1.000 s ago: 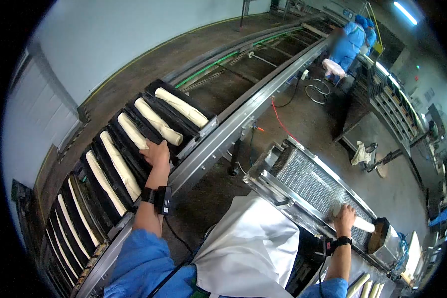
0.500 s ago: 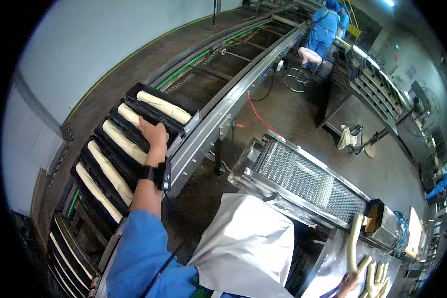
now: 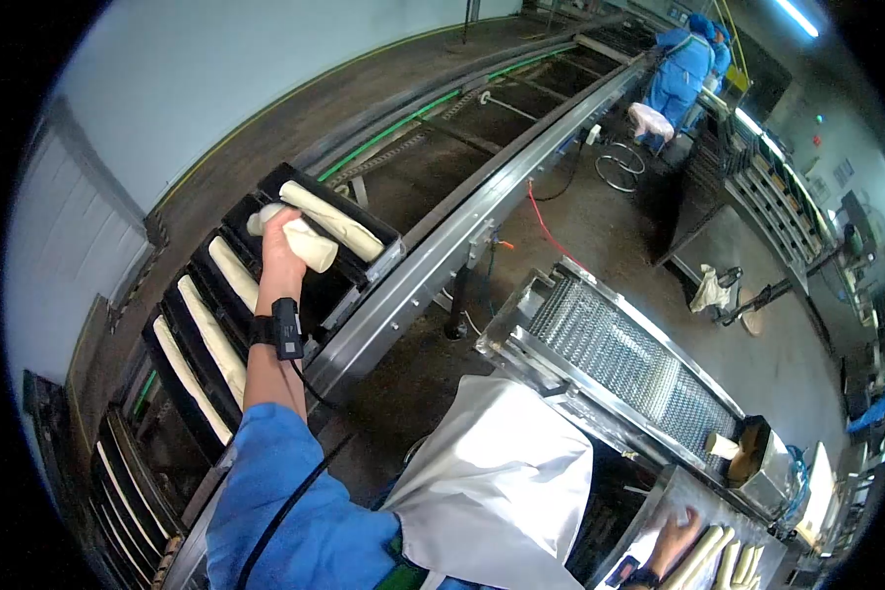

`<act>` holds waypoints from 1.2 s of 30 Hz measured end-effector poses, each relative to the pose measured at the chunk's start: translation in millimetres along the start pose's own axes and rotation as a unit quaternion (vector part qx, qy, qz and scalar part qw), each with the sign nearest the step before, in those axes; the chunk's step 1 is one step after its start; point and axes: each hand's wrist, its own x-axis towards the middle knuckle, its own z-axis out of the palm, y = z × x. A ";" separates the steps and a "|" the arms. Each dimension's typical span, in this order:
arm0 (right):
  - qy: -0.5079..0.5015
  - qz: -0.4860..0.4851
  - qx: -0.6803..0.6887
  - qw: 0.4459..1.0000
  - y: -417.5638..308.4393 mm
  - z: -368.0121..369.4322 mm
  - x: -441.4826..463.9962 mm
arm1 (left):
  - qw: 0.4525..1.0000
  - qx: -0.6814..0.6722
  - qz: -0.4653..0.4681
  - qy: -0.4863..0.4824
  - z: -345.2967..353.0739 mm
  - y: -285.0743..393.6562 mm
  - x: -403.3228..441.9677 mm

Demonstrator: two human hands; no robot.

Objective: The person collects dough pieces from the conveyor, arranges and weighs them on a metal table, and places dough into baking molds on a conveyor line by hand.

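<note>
Well, the thick, pale, smooth dough roll (image 3: 312, 250) lies directly under the left hand (image 3: 282, 241), at the black, long, narrow tray (image 3: 336, 287) second from the far end of the row. Its long axis slants from upper left to lower right, roughly along the tray's own length and near parallel to the slim, creased, cream dough strip (image 3: 329, 218) lying in the farthest tray, just beside it. The roll crosses beneath the palm, one end showing on each side of the fingers; whether its underside touches the tray cannot be told.

The left hand is much the nearer one, closed around the roll's middle, knuckles up, with the forearm reaching forward from the blue sleeve (image 3: 270, 467) and a black, boxy wrist device (image 3: 286, 329) on it. Alongside runs the long, grey steel conveyor rail (image 3: 393, 323), to the right of the tray ends.

Well apart, across the silver, woven mesh belt (image 3: 610, 359), the right hand (image 3: 672, 541) is low over the shiny metal table (image 3: 703, 489), just beside the long, pale, rounded dough pieces (image 3: 696, 559). It is blurred, so I cannot tell whether its fingers are spread or pressed together, or whether they touch the nearest piece
</note>
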 end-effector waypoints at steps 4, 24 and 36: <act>-0.061 -0.142 0.162 0.975 -140.3 58.2 41.1 | 0.988 0.150 0.043 -0.023 15.0 -6.5 -1.4; -0.616 -0.156 0.554 0.538 -452.0 19.6 -86.5 | 0.805 0.380 0.082 -0.449 60.5 -16.7 -295.7; -0.091 0.199 0.574 0.789 -94.5 -239.3 -141.5 | 0.367 0.381 0.024 -0.848 135.8 -61.5 -536.3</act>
